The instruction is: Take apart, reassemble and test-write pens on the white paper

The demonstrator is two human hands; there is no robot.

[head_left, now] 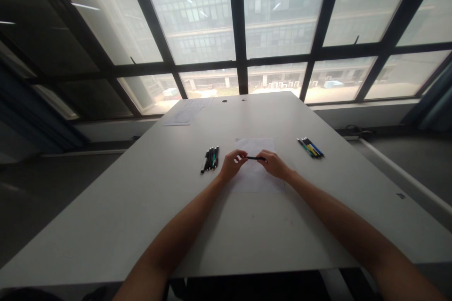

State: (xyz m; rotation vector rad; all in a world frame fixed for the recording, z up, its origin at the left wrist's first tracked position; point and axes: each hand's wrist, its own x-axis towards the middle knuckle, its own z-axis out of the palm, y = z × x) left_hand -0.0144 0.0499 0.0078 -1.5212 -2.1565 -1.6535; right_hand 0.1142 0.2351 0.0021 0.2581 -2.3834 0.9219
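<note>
A dark pen lies level between my two hands, above a white sheet of paper. My left hand pinches its left end with closed fingers. At the other end, my right hand is closed on the pen too. To the left of my left hand is a row of pens, mostly black with some white and green. Farther off to the right lies a second group of pens with black, green, yellow and blue parts.
The white table reaches toward large windows with dark frames. Papers lie at its far left. A small dark round piece sits near the far edge, and a small dark mark is near the right edge.
</note>
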